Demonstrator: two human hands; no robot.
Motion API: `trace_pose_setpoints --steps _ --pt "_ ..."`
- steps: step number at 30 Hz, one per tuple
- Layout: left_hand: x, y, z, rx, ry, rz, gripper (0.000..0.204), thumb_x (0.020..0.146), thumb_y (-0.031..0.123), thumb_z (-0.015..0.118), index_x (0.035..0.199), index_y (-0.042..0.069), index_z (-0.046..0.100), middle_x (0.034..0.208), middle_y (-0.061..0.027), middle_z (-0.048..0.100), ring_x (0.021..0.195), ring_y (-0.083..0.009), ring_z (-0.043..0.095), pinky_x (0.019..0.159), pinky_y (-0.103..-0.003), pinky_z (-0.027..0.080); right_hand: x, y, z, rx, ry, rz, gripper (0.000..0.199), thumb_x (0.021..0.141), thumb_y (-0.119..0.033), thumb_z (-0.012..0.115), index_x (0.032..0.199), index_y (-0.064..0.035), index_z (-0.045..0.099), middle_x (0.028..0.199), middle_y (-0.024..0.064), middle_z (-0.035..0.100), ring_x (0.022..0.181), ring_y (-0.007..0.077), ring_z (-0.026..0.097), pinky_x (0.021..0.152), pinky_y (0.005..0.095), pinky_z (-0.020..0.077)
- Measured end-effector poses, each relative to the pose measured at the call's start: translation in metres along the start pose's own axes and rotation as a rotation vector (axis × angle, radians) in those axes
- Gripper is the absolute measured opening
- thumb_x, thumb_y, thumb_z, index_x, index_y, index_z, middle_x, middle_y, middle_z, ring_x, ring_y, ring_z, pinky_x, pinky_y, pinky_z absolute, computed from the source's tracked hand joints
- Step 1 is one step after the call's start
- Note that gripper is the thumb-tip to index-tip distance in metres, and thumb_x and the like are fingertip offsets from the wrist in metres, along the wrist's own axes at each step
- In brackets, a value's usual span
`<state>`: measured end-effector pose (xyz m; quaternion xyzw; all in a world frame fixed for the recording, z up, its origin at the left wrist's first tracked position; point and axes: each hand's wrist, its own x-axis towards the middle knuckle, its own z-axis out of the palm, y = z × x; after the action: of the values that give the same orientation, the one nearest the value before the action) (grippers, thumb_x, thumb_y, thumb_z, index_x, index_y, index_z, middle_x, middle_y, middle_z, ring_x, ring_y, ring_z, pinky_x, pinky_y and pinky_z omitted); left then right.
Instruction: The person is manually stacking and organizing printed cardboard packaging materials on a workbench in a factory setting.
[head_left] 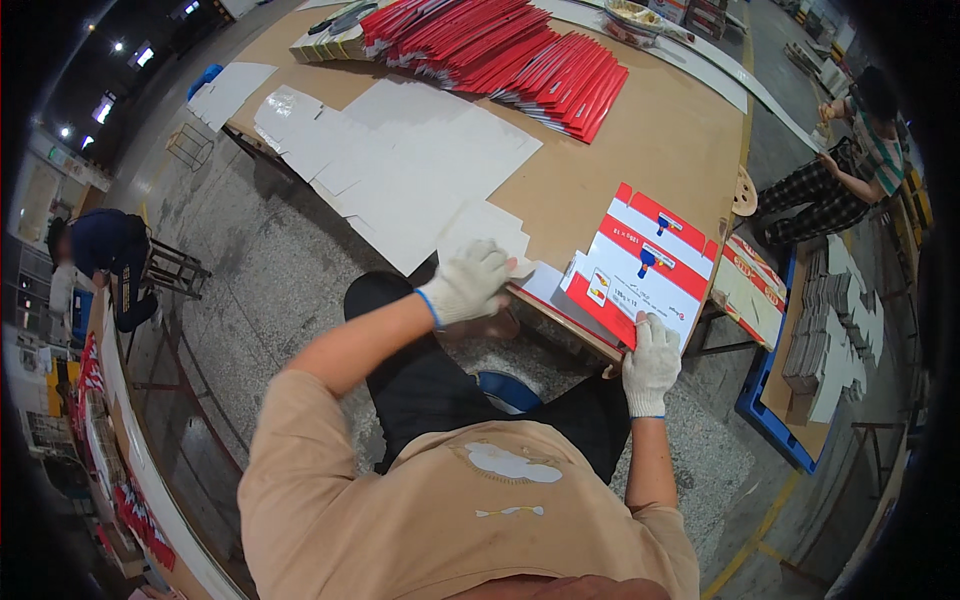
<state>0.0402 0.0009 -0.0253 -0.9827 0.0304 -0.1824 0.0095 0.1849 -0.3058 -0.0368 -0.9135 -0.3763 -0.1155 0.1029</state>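
We are working at the near edge of a brown table [640, 140], wearing white knit gloves. Our right hand [650, 362] is gripping the near corner of a red and white flat carton [645, 268], the fingers curled over its lower edge at about five o'clock from the carton's middle. Whether the thumb is pinching from underneath we cannot tell.

The carton is lying flat near the table's corner. Its long axis is running from about seven o'clock to one o'clock, with the far end pointing toward one o'clock and the red side flap facing us at the lower left.

Our left hand [470, 282] is resting at nine o'clock from the carton, fingers bent and pressing down on a white sheet [485, 228] at the table edge, apart from the carton.

Beyond it, toward eleven o'clock, more white cardboard blanks [400, 160] are lying spread and overlapping. At twelve o'clock a fanned row of red cartons [520, 55] is stretching across the far side of the table.

At two o'clock another person [840, 170] is sitting beside stacks of white pieces [830, 340] on a blue pallet.
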Motion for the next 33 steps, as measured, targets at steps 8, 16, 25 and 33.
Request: trace_pose_setpoints --steps 8,16,25,33 --pt "0.007 -0.075 -0.042 -0.181 -0.155 -0.471 0.021 0.080 0.029 0.069 0.086 0.008 0.068 0.084 -0.0154 0.068 0.090 -0.0321 0.065 0.072 -0.045 0.053 -0.003 0.008 0.005 0.003 0.063 -0.058 0.053 0.069 -0.007 0.067 0.122 -0.0082 0.063 0.118 0.0084 0.062 0.097 0.0301 0.058 0.084 0.0403 0.0504" --pt "-0.010 -0.026 0.001 -0.076 -0.308 -0.733 0.027 0.088 0.032 0.066 0.085 0.005 0.064 0.078 -0.0148 0.067 0.064 -0.0334 0.065 0.060 -0.044 0.054 -0.004 0.009 0.010 0.026 0.108 -0.048 0.053 0.068 -0.004 0.065 0.121 -0.0078 0.063 0.119 0.0086 0.062 0.096 0.0318 0.058 0.084 0.0399 0.0503" --pt "0.013 0.005 0.000 -0.444 0.232 -0.604 0.023 0.095 0.029 0.056 0.097 0.007 0.063 0.089 -0.0134 0.065 0.079 -0.0311 0.066 0.067 -0.037 0.055 0.003 0.009 -0.022 0.149 -0.056 -0.084 0.049 0.076 -0.017 0.070 0.124 -0.0098 0.062 0.118 0.0101 0.061 0.099 0.0322 0.056 0.085 0.0411 0.0491" --pt "0.035 0.042 -0.008 -0.220 -0.254 -0.088 0.034 0.083 0.037 0.068 0.103 0.010 0.066 0.092 -0.0074 0.064 0.088 -0.0272 0.066 0.067 -0.041 0.055 0.005 -0.004 -0.027 -0.005 -0.169 -0.129 0.057 0.078 -0.045 0.071 0.126 -0.0133 0.063 0.116 0.0113 0.057 0.099 0.0308 0.052 0.087 0.0425 0.0463"
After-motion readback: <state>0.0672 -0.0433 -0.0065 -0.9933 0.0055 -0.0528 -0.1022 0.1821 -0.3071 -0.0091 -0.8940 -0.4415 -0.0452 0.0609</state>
